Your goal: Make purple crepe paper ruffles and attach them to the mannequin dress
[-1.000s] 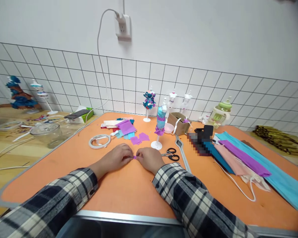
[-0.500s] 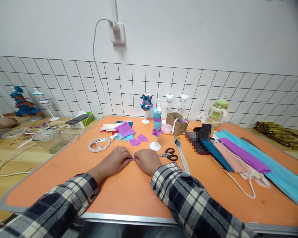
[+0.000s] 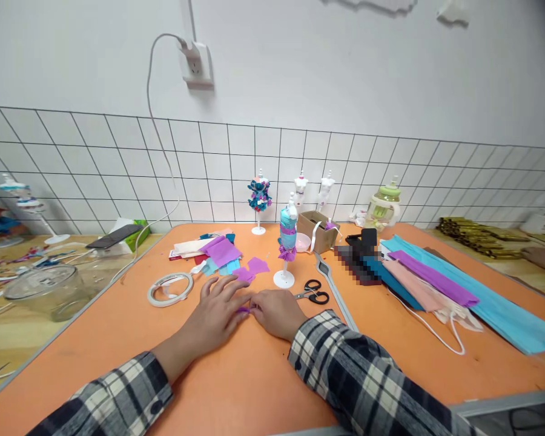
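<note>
My left hand [image 3: 218, 315] and my right hand [image 3: 278, 312] rest together on the orange table [image 3: 236, 375]. Between their fingertips sits a small purple paper scrap [image 3: 244, 310]. The right hand's fingers are curled and pinch it; the left hand's fingers lie stretched out with their tips against it. Just beyond the hands stands a small white mannequin [image 3: 287, 245] wrapped in blue and purple paper. Loose purple paper pieces [image 3: 252, 269] lie between it and my left hand.
Black scissors [image 3: 315, 292] lie right of the hands, a tape roll [image 3: 169, 289] to the left. Folded crepe paper sheets [image 3: 440, 287] cover the right side. A cardboard box [image 3: 318, 230], more mannequins [image 3: 260, 197] and a green bottle [image 3: 384, 206] stand at the back. A glass jar [image 3: 49, 290] sits left.
The view has swung left and down. My left hand's fingers have spread out flat from a pinch. Both hands stay at the purple scrap.
</note>
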Motion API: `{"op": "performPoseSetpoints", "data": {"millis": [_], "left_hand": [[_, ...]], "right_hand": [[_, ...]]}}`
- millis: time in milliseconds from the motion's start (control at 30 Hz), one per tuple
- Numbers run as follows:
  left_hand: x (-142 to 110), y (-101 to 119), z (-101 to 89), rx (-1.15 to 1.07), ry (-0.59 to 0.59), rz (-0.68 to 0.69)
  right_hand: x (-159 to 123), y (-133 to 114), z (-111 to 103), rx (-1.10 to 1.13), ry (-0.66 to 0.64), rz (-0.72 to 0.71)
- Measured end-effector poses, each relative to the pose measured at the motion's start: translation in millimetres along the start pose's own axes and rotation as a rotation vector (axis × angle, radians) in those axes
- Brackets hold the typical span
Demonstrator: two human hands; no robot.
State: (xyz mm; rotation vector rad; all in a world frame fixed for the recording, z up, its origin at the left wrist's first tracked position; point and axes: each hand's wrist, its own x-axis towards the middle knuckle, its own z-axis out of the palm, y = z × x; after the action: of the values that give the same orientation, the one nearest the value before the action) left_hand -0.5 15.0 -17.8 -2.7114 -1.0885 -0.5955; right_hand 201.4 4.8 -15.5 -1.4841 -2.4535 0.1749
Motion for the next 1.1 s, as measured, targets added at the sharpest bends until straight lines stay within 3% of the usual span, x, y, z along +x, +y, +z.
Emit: {"op": "performPoseSetpoints", "data": {"millis": [267, 567, 667, 833, 967, 1100], "left_hand": [[12.9, 2.0, 7.4, -0.057, -0.016, -0.017], [28.7, -5.0, 6.9, -0.129, -0.084, 0.123], [26.1, -7.3, 5.2, -0.170, -0.040, 0.066], [22.7, -13.4, 10.1, -0.354, -0.025, -0.103], [24.1, -13.6, 13.0, -0.485, -0.042, -0.186], [24.3, -9.6, 11.2, -0.479, -0.067, -0.180]], "right_hand": [[4.2, 2.1, 10.4, -0.018, 0.000, 0.020], [0.8, 9.2, 8.5, 0.072, 0.029, 0.016], [-3.4, 8.2, 0.9, 0.099, 0.093, 0.005], [-8.4, 10.0, -1.4, 0.208, 0.311, -0.049], [-7.1, 12.0, 2.0, 0.220, 0.297, -0.131], [-5.3, 11.9, 2.2, 0.251, 0.288, -0.152]]}}
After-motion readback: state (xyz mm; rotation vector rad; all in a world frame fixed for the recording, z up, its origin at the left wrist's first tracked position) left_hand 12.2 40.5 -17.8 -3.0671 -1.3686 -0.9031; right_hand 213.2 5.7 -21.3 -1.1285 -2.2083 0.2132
